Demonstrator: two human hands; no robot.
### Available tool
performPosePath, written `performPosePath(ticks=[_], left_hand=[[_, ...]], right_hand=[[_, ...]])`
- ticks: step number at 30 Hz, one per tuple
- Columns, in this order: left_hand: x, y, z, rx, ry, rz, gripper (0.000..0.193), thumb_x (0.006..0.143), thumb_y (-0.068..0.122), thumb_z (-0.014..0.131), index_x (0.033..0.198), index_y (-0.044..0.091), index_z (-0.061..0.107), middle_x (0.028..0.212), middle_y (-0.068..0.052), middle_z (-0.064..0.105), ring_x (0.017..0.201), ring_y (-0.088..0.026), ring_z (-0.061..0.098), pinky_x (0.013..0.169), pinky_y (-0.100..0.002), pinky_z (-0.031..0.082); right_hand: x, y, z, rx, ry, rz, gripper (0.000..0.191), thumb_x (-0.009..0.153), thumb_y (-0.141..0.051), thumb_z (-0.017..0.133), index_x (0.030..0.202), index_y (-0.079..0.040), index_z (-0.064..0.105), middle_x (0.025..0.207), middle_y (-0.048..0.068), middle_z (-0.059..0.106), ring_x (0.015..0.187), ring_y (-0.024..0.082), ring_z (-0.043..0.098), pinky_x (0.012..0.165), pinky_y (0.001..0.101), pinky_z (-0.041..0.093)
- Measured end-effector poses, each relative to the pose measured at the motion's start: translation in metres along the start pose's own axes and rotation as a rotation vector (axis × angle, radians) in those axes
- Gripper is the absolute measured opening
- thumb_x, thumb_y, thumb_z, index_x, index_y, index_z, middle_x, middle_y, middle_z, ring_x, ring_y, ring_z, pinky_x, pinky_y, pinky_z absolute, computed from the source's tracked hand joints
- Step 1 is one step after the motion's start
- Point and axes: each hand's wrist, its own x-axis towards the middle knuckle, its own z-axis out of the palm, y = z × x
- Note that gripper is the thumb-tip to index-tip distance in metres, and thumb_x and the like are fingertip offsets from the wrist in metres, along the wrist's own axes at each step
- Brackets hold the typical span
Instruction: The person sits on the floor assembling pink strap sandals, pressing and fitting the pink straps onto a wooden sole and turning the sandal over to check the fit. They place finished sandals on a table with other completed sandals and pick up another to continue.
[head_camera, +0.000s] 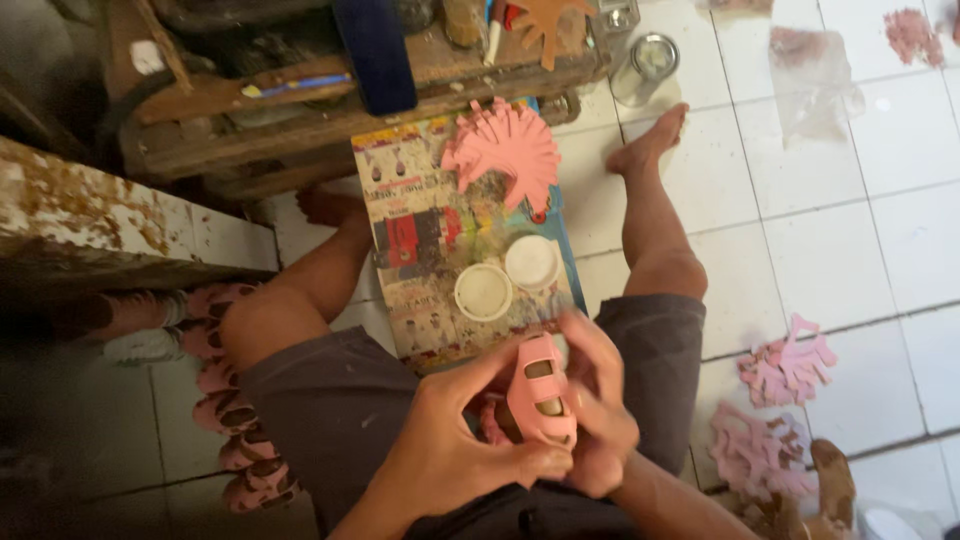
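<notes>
both hands grip a small pink sandal upper (541, 395) over the lap: left hand (455, 445) clasps it from below, right hand (598, 405) pinches its far side. just beyond, two round white lids (508, 277) and a fan of pink cut pieces (503, 148) lie on a colourful printed board (420, 240).

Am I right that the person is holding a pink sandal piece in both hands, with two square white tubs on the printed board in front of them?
Not quite: the head view shows the two white tubs are round, not square. The rest holds: the left hand and right hand hold the pink sandal piece, and the tubs sit on the printed board in front.
</notes>
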Motion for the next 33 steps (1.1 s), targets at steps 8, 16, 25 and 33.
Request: performPosePath(ticks=[8, 16, 25, 33], left_hand=[[0.003, 0.0, 0.003, -0.074, -0.057, -0.15, 0.072, 0.07, 0.018, 0.09, 0.137, 0.001, 0.067, 0.102, -0.002, 0.077, 0.089, -0.005, 0.069, 0.075, -0.021, 0.055], [0.007, -0.011, 0.006, -0.304, -0.034, -0.239, 0.068, 0.072, 0.016, 0.088, 0.135, 0.0, 0.066, 0.109, -0.002, 0.073, 0.094, -0.006, 0.067, 0.079, -0.022, 0.055], [0.007, -0.02, 0.015, -0.494, -0.027, -0.295, 0.057, 0.079, 0.018, 0.084, 0.13, -0.004, 0.068, 0.104, -0.004, 0.074, 0.09, -0.008, 0.068, 0.08, -0.024, 0.056], [0.012, -0.026, 0.019, -0.561, 0.048, -0.296, 0.049, 0.085, 0.019, 0.078, 0.125, -0.006, 0.068, 0.104, -0.006, 0.074, 0.09, -0.011, 0.069, 0.08, -0.027, 0.057]], right_hand=[[0.008, 0.002, -0.011, -0.234, -0.018, -0.053, 0.049, 0.11, -0.044, 0.043, 0.149, -0.014, 0.049, 0.154, 0.029, 0.043, 0.146, 0.047, 0.043, 0.127, 0.0634, 0.034], [0.012, -0.008, 0.005, 0.029, 0.077, -0.02, 0.052, 0.11, -0.053, 0.04, 0.145, -0.016, 0.046, 0.151, 0.033, 0.035, 0.135, 0.05, 0.05, 0.112, 0.0635, 0.05], [0.002, -0.013, -0.001, 0.039, 0.032, 0.05, 0.037, 0.115, -0.03, 0.046, 0.15, -0.018, 0.046, 0.158, 0.032, 0.028, 0.142, 0.049, 0.045, 0.119, 0.0637, 0.043], [0.028, -0.024, 0.0, 0.322, 0.155, 0.275, 0.05, 0.109, -0.041, 0.039, 0.147, -0.011, 0.049, 0.157, 0.028, 0.034, 0.143, 0.048, 0.033, 0.118, 0.0615, 0.031]])
